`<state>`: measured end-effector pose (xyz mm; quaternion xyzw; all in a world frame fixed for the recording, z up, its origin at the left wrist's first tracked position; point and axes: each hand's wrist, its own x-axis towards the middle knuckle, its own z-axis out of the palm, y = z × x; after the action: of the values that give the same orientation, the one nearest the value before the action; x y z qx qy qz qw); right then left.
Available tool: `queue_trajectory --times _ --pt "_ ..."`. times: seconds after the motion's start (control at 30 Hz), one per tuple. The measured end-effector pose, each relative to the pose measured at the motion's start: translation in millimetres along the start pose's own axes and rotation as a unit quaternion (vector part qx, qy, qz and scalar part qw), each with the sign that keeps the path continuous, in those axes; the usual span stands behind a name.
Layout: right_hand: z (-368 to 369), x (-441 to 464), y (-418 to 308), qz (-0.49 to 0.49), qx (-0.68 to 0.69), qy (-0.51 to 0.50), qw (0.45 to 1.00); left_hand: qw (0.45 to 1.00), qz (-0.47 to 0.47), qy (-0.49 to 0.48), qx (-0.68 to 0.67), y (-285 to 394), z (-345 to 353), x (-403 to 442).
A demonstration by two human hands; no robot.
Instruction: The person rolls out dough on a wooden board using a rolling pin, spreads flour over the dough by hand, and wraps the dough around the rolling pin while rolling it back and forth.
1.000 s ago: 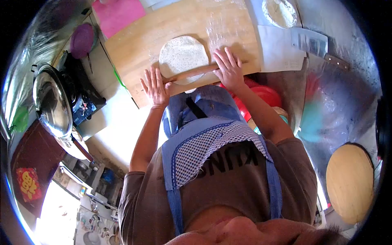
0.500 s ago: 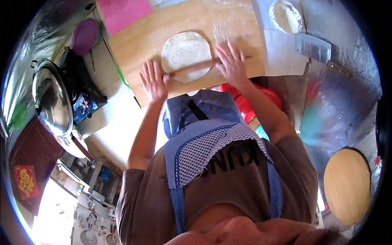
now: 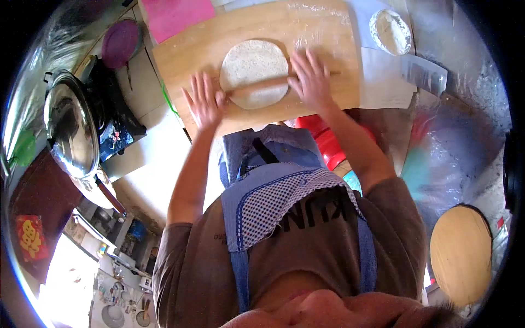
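Observation:
A round, flat sheet of speckled pale dough [image 3: 255, 59] lies on a wooden board [image 3: 186, 52]. Across its nearer half runs a thin wooden rolling pin [image 3: 257, 86], slightly slanted. My left hand [image 3: 203, 101] rests over the pin's left end, beside the dough's edge, fingers stretched out. My right hand [image 3: 310, 76] lies over the pin toward its right end, fingers spread and slightly blurred; the pin's tip sticks out beyond it. Both palms press from above rather than wrap round the pin, and they hide parts of it.
Right of the board are a bowl of white flour [image 3: 390, 31] and a cleaver [image 3: 424, 74]. A lidded pan [image 3: 71, 128] stands at left, near a purple round object [image 3: 120, 44]. A red basin [image 3: 328, 145] sits below the board's front edge. A round wooden board [image 3: 461, 256] is at lower right.
Both hands and the rolling pin have moved a little away from my body, farther over the dough. The pin lies at a shallower slant. The whole view has shifted slightly.

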<state>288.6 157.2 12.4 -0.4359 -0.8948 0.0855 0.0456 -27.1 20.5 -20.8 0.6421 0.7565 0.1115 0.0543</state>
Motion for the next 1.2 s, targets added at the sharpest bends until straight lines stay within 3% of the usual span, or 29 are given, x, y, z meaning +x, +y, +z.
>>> queue_trajectory --times 0.07,0.13,0.2,0.27,0.33,0.47,0.53,0.67,0.73,0.8,0.87,0.97,1.0,1.07,1.1,1.17,1.2 --pt "-7.9 -56.0 -2.8 -0.036 0.078 -0.081 0.993 0.999 -0.007 -0.027 -0.046 20.4 -11.6 -58.8" --pt "-2.8 -36.2 3.4 -0.056 0.033 -0.049 0.997 0.998 -0.015 -0.011 -0.054 22.3 -10.6 -57.4" --pt "-8.5 22.5 5.9 -0.062 -0.016 -0.030 0.997 1.000 -0.010 0.015 -0.017 -1.6 0.8 -5.4" --pt "9.1 101.5 18.0 -0.019 0.035 0.087 0.995 0.996 -0.059 0.070 -0.013 -22.3 2.9 78.8" --pt "-2.3 151.4 14.7 0.023 -0.037 0.053 0.998 0.989 -0.082 0.122 0.012 -42.6 4.5 149.1" --pt "-0.4 156.2 18.2 0.018 0.022 0.088 0.996 0.989 -0.054 0.136 -0.006 -43.8 4.7 161.2" --pt "1.4 157.7 4.1 0.016 0.100 0.098 0.990 0.992 0.082 0.093 0.001 -44.0 5.9 133.2" --pt "25.1 146.1 -19.4 -0.067 0.214 0.056 0.973 0.990 0.140 0.020 -0.001 -20.9 -11.5 84.4" --pt "18.3 123.8 -22.8 0.028 0.187 -0.003 0.982 0.992 0.115 0.046 0.013 -11.0 -9.2 55.5" --pt "12.8 71.6 -14.6 0.056 0.183 -0.045 0.981 0.990 0.135 0.035 0.014 8.6 -21.2 17.6" --pt "6.8 7.4 -0.4 0.008 0.159 0.063 0.985 0.994 0.105 -0.009 -0.004 26.7 -30.6 -19.2" --pt "-8.1 -46.3 4.5 0.011 0.054 0.079 0.995 0.998 0.056 -0.038 -0.006 32.1 -24.5 -54.9" --pt "-5.9 -42.5 5.5 0.012 0.056 0.076 0.995 0.998 0.055 -0.042 -0.005 31.1 -22.0 -50.1" --pt "4.2 -23.3 12.2 -0.005 0.055 0.089 0.995 0.995 0.066 0.072 -0.037 28.7 -10.8 -22.7" --pt "-3.3 6.1 14.1 -0.005 -0.011 0.087 0.996 0.996 0.071 0.049 0.028 18.1 -8.6 0.8" --pt "4.7 75.1 25.6 0.013 -0.056 0.058 0.997 0.995 0.012 0.095 0.038 -4.8 -1.3 65.0" --pt "-15.4 101.0 22.0 0.024 0.001 0.061 0.998 0.994 -0.023 0.103 0.028 -15.9 -0.8 100.2"
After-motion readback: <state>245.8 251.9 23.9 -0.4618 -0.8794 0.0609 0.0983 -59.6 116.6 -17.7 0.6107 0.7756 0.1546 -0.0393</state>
